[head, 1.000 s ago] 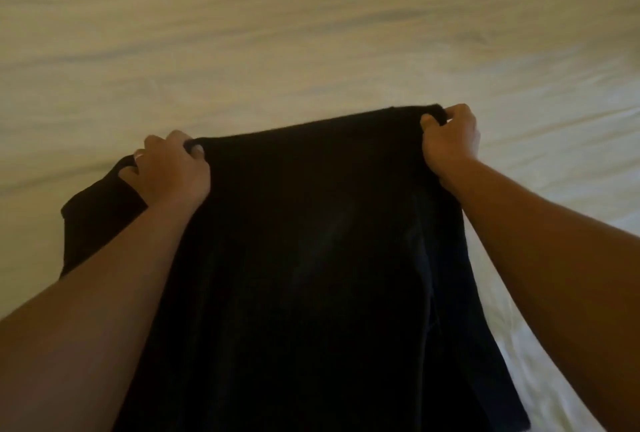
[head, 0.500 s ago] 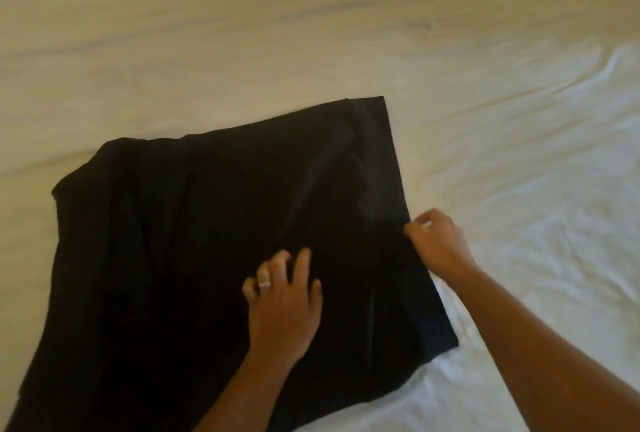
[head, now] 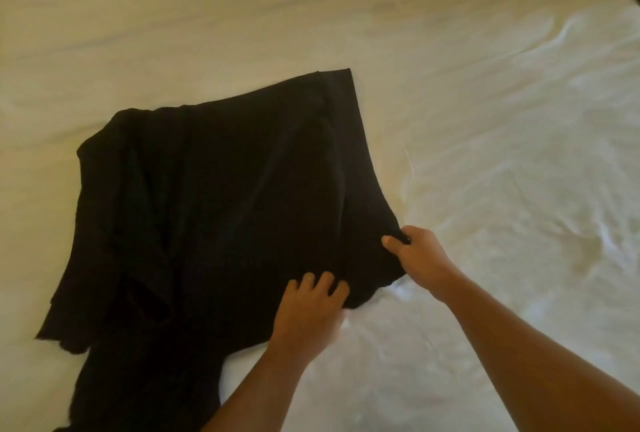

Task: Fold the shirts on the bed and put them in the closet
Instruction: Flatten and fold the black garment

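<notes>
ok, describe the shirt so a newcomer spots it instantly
A pale sheet covers the bed. Left of centre on it lies the shirt, spread out and creased, its near right corner pinched by the right hand. It is the only black thing there.

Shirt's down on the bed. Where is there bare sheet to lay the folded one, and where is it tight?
Bare bed sheet lies right of the black shirt, and more beyond its far edge. It is crowded at the shirt's near right corner: the right hand pinches that corner, and the left hand rests on the hem beside it.
</notes>
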